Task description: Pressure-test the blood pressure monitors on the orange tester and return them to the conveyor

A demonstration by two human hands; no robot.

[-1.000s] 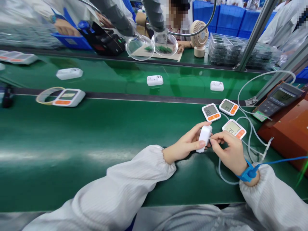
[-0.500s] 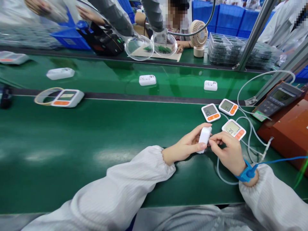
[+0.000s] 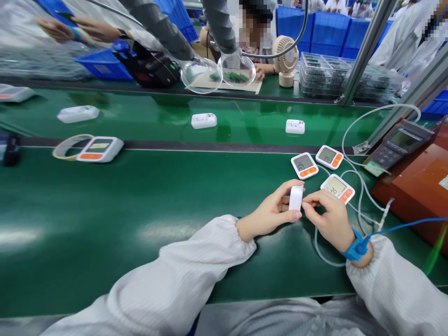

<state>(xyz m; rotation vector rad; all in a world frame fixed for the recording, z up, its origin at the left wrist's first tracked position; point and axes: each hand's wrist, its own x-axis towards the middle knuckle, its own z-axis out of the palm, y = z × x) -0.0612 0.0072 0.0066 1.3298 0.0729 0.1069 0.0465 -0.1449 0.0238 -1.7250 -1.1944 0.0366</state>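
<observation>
My left hand grips a white device on edge, thumb below and fingers above. Against the device's right side, my right hand has its thumb and fingertips pinched together; what they hold is too small to tell. A blue strap with a blue cord circles my right wrist. Just behind my right hand lies a monitor with orange buttons, partly covered by the fingers. Two similar monitors lie further back, one at the left and one at the right, with pale tubes near them.
An orange-brown box and a handheld meter stand at the right. White devices lie on the green belt beyond a dark rail. Another monitor with a cuff is at the left. Co-workers sit across.
The white device in my left hand is turned more upright. White devices on the belt appear further left. The view has shifted slightly, and a co-worker's hands at the upper left have moved.
</observation>
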